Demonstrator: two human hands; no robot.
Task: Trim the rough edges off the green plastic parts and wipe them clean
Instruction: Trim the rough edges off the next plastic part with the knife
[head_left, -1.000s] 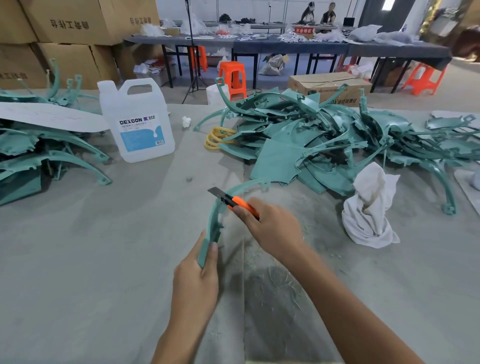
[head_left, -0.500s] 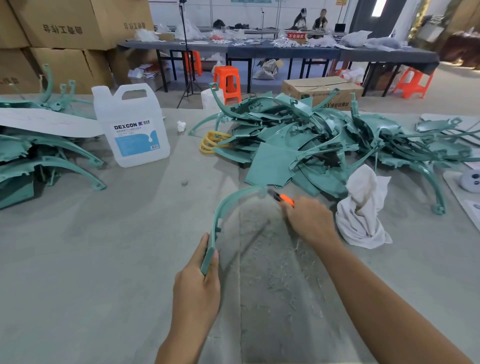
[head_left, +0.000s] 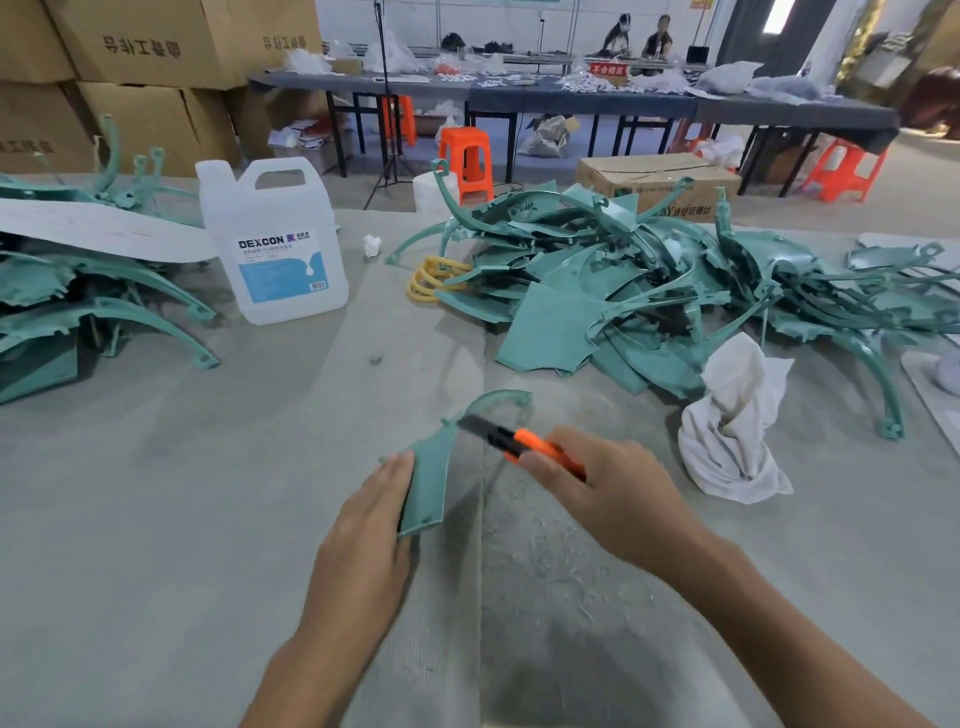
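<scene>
A curved green plastic part (head_left: 431, 478) stands on the grey table in front of me. My left hand (head_left: 371, 525) holds its lower end, fingers along its left side. My right hand (head_left: 618, 499) grips an orange utility knife (head_left: 524, 444), whose dark blade touches the part's upper inner edge. A crumpled white rag (head_left: 732, 421) lies to the right of the knife. A large heap of green parts (head_left: 649, 291) fills the table behind, and another pile of green parts (head_left: 78, 291) lies at the left.
A white DEXCON jug (head_left: 275, 244) stands at the back left of the grey table (head_left: 156, 519). Yellow coils (head_left: 431, 278) lie by the heap. Plastic shavings (head_left: 561, 561) litter the table near my right arm. Cardboard boxes, benches and orange stools are behind.
My right hand has brought the knife back from the part's far tip to its middle edge. My left hand has turned the part so its broad face shows.
</scene>
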